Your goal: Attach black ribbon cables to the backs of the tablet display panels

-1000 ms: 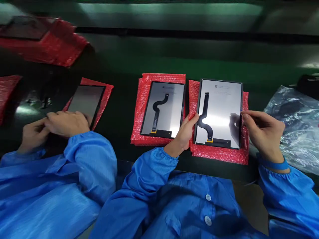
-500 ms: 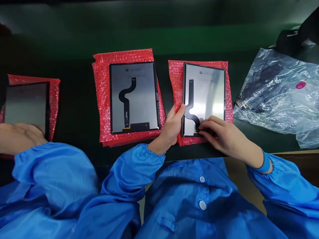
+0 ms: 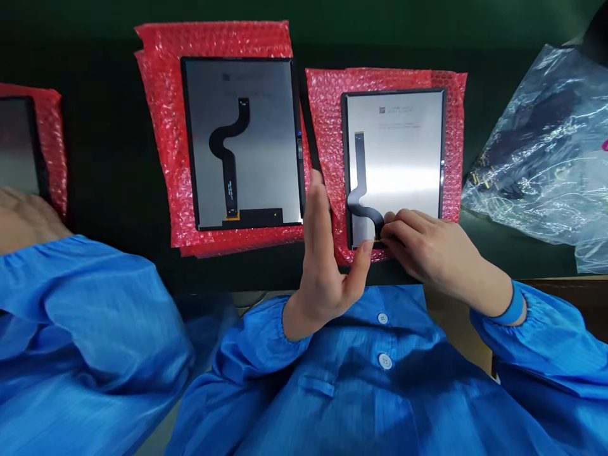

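Observation:
A display panel (image 3: 403, 158) lies back side up on red bubble wrap (image 3: 325, 114) in front of me. A dark, curved flex cable (image 3: 361, 168) runs down its left side. My right hand (image 3: 422, 244) is closed at the cable's lower end, by the panel's bottom edge; the fingers partly hide the connector there. My left hand (image 3: 325, 259) is open and upright, fingers stretched and thumb apart, at the panel's lower left corner. The thumb tip is close to that corner; whether it touches, I cannot tell.
A second display panel (image 3: 266, 171) with an S-shaped cable lies on red bubble wrap to the left. At far left, a co-worker's hand (image 3: 28, 218) rests by another panel (image 3: 16, 145). A clear plastic bag (image 3: 536, 158) with dark cables inside lies at right.
My left hand has let go of the panel's left edge and opened, moving down. My right hand stays at the cable's lower end. The panel now sits straighter, and the view has shifted.

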The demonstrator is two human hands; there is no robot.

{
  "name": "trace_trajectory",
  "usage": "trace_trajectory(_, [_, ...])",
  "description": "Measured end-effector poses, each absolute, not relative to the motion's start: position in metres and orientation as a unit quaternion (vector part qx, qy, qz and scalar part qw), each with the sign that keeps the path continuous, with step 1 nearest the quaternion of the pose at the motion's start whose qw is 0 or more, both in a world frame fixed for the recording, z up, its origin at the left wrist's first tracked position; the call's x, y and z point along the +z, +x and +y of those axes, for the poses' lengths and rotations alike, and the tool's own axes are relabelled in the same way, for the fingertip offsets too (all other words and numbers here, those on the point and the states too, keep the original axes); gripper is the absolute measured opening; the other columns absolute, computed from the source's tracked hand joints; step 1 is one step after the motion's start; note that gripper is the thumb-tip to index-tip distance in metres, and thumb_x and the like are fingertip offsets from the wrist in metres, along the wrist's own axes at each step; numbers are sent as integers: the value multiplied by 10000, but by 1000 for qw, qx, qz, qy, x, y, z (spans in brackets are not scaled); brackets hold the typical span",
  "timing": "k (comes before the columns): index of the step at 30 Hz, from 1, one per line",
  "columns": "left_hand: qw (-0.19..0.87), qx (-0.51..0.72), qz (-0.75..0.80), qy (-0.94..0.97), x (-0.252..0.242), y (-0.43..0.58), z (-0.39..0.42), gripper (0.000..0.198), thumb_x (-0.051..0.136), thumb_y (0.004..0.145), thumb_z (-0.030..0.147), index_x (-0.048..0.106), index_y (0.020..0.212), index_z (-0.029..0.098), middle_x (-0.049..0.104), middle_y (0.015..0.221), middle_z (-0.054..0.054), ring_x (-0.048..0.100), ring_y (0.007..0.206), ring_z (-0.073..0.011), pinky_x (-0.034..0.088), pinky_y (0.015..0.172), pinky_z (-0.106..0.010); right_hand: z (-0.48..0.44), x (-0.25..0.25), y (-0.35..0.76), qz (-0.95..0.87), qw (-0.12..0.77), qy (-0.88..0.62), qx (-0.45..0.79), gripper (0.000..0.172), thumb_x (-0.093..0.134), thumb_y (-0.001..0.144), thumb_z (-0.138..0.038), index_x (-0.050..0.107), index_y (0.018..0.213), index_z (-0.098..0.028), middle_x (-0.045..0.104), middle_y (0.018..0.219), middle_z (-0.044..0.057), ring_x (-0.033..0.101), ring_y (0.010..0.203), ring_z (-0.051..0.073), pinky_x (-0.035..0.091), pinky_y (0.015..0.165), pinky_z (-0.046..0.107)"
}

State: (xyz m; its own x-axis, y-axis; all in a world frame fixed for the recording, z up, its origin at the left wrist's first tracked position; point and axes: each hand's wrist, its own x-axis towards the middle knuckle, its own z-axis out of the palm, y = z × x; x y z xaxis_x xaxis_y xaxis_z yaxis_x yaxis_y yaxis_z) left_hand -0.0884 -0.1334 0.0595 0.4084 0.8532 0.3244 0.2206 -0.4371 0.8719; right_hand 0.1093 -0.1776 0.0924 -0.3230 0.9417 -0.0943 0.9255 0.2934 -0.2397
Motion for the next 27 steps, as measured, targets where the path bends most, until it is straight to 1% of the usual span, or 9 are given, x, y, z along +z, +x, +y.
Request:
trace_trajectory(1, [341,412,349,769,58,-91,-137,739,550,1046,246,154,1669,264,235,1748,-138,196,1638,-294,273,1334,-523,-177,94,109,-805,25,-581,118,254,457,1093,-215,675,975,-157,680,1007,124,631,832,229,396,590,320])
trace_trajectory(3, [282,396,328,810,53,-94,-144,641,579,1022,172,321,1609,205,420,1650,-169,361,1578,-286,383,1291,-503,-176,97,108,-811,9,-577,101,258,448,1086,-189,670,959,-152,668,965,118,620,809,226,370,574,319])
trace_trajectory(6, [264,350,318,841,41,-93,-151,431,577,1012,125,518,1439,113,578,1499,-205,486,1497,-309,508,1204,-511,-175,101,107,-816,-29,-571,79,256,433,1059,-124,655,932,-147,636,918,113,586,746,220,327,543,332])
trace_trajectory(9, [263,327,321,849,33,-90,-154,342,526,1033,123,584,1369,116,581,1507,-203,464,1513,-327,524,1187,-549,-173,103,104,-815,-66,-571,79,241,427,1027,-81,639,933,-146,611,909,115,571,743,225,316,535,334])
trace_trajectory(12, [242,321,324,856,31,-87,-154,310,528,1031,113,644,1318,128,580,1515,-192,465,1512,-325,524,1193,-533,-171,104,101,-817,-82,-565,80,235,421,1005,-55,630,942,-142,600,910,121,578,761,237,341,540,333])
trace_trajectory(18, [266,326,323,848,30,-86,-154,322,530,1028,112,683,1306,162,572,1538,-165,449,1524,-323,506,1211,-542,-171,104,104,-824,-91,-554,78,230,410,1000,-57,622,969,-139,602,925,129,578,760,238,380,554,325])
trace_trajectory(21, [257,328,323,850,29,-85,-155,317,536,1025,108,687,1295,177,579,1530,-161,463,1515,-325,516,1199,-543,-169,107,112,-825,-55,-549,127,214,406,1031,-106,611,992,-151,612,939,121,587,767,233,402,570,323])
trace_trajectory(24, [235,340,323,851,27,-83,-155,286,561,1015,106,702,1255,171,584,1514,-173,482,1500,-331,528,1188,-520,-165,110,122,-802,26,-557,214,196,415,1081,-211,595,1009,-183,626,973,92,615,762,210,451,618,307])
trace_trajectory(27, [233,351,323,847,27,-82,-156,279,570,1010,107,705,1248,159,566,1526,-190,488,1494,-337,535,1181,-514,-157,109,127,-756,93,-605,233,149,484,1086,-287,595,1041,-198,641,995,74,641,772,203,473,667,303])
